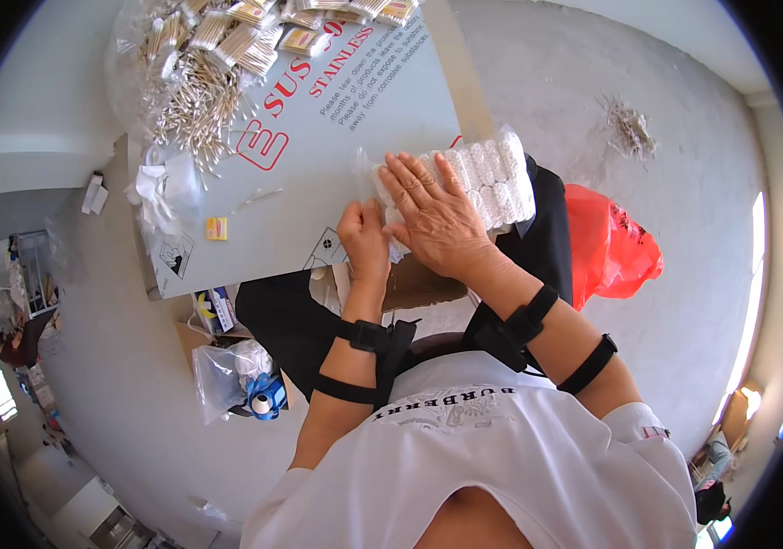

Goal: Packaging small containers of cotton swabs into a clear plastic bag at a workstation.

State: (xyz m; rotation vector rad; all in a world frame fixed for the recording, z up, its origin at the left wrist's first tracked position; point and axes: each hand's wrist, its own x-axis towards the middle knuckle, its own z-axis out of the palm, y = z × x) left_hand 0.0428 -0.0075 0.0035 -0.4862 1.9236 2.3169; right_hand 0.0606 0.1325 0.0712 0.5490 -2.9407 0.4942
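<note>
White shirt (pixel 492 457) closest, then grey surface (pixel 309 215), swab heap (pixel 199 114) far left. Clear-wrapped white pack (pixel 506 183) at the surface's right edge: my right hand (pixel 442 220) flat on it, left hand (pixel 366 240) curled closed beside it, contents unclear. Small yellow box (pixel 216 229) left.

A heap of white-tipped cotton swabs (pixel 199 105) fills the far left corner of the flat grey tabletop (pixel 295 206), a small yellow rectangular packet (pixel 216 229) toward the near left corner; a white, clear-wrapped oblong pack (pixel 499 188) sits at the right edge, left of a red plastic bag (pixel 604 242).
</note>
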